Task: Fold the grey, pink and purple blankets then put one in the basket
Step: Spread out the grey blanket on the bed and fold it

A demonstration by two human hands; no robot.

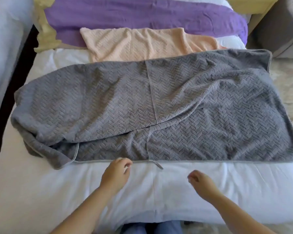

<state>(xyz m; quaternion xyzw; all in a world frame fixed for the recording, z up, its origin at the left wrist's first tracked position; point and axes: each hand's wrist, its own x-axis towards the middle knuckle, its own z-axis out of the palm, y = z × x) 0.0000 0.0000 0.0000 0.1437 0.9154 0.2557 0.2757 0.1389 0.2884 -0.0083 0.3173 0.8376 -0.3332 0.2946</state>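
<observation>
The grey blanket [176, 102] is spread across the middle of the bed [57, 191], reaching nearly from the left edge to the right edge. It is laid double in part: an upper layer is turned over the left and middle, its hem running as a pale line from the far side toward the near side, and the cloth is bunched and creased toward the left edge. A short grey strip [159, 165] sticks out from the near hem onto the white sheet.

The pink blanket [142, 46] is laid flat beyond the grey one, its near part covered by it. The purple blanket [142, 14] is stretched along the far edge of the bed, and the far side of the pink one rests on it.

The left hand [116, 174] is held over the near part of the bed, just beside the grey hem; its fingers [125, 163] are loosely curled and nothing is held, and whether the hem is touched cannot be told. The right hand [201, 182] is held over the bare sheet, apart from the blanket, with fingers loosely curled and nothing gripped.

A grey upholstered seat [281, 27] is seen past the far right corner, and legs in blue [150, 228] at the near edge.
</observation>
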